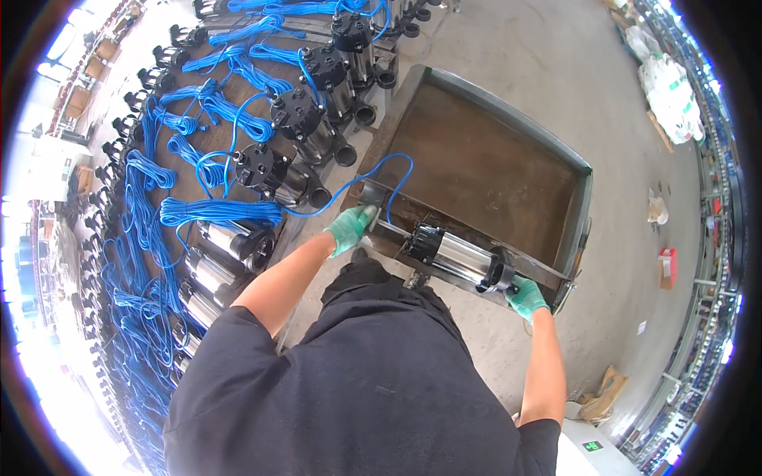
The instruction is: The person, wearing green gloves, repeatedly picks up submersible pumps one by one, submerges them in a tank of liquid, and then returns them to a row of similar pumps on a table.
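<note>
A shiny steel submersible pump (454,255) with black ends lies on its side across the near rim of a rusty metal tray cart (476,163). My right hand (525,297), in a green glove, grips the pump's black outlet end at the right. My left hand (351,227), also green-gloved, holds the pump's blue cable (390,176) close to the tray's left corner. The cable loops up over the tray and runs left toward the other pumps.
To the left, several upright pumps (298,119) with black tops and coiled blue cables (218,213) stand in rows on a platform. More steel pumps (230,242) lie below them. Bare concrete floor, white sacks (671,87) and cardboard lie to the right.
</note>
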